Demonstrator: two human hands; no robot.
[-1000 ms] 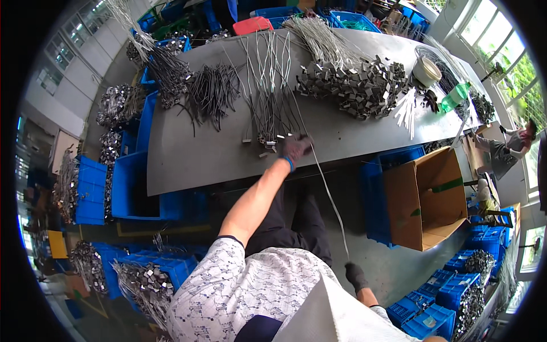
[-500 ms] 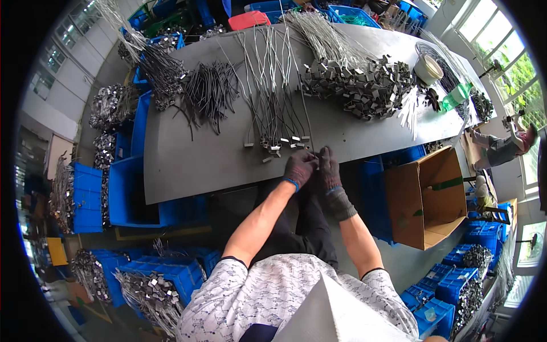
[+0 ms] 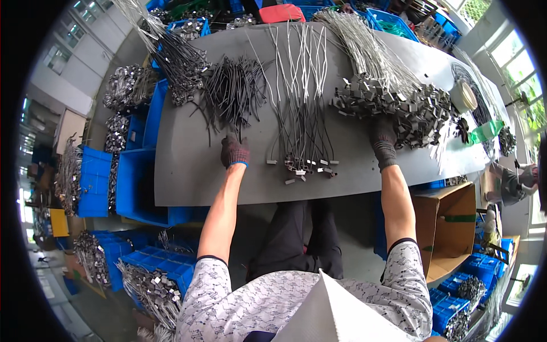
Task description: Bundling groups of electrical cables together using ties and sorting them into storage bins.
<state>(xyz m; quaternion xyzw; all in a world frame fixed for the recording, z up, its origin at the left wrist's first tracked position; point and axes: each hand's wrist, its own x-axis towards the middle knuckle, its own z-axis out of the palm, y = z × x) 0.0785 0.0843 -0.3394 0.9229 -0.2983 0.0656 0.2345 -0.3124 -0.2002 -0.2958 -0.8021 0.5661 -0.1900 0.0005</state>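
left hand (image 3: 235,151) curled on black cables (image 3: 232,94) at 11 | right hand (image 3: 383,138) on clip pile (image 3: 399,105) at 1, grip unclear | wires (image 3: 299,102) fanned centre counter (image 3: 194,171), ends near for reach

We are in a factory assembly workshop. A long grey worktable (image 3: 188,176) fills the view, heaped at twelve o'clock with bundles of grey cables (image 3: 299,85), at eleven o'clock with black cables (image 3: 233,94), and at two o'clock with a pile of small metal fittings (image 3: 399,105). Blue plastic crates (image 3: 94,179) of the same parts stand on the floor at nine and seven o'clock, a cardboard box (image 3: 450,228) at four o'clock, and large windows (image 3: 515,51) at two o'clock.
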